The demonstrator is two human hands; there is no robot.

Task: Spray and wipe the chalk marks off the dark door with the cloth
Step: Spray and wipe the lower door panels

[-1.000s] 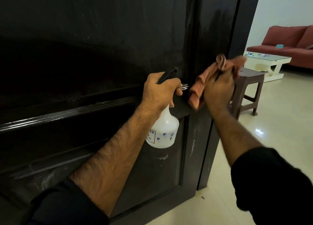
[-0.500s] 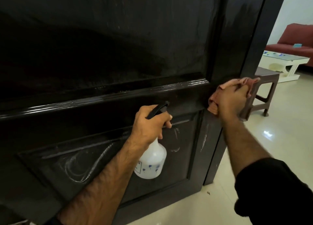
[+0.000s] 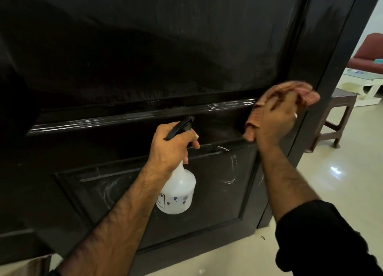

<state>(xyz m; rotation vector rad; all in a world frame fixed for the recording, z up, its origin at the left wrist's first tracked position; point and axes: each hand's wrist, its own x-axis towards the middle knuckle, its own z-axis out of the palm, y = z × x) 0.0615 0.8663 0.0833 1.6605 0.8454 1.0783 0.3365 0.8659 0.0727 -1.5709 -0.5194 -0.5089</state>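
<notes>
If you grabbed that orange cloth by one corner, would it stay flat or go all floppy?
Probably floppy: the cloth is bunched into folds under the right hand and bends around it against the door. It likely weighs little, since flat fingers alone seem to pin it there. It may be damp from the spray bottle, so it could cling a bit.

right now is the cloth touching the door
Touching. The head view shows the right hand pressing the cloth flat against the door beside the glossy rail, with no gap visible between them.
</notes>
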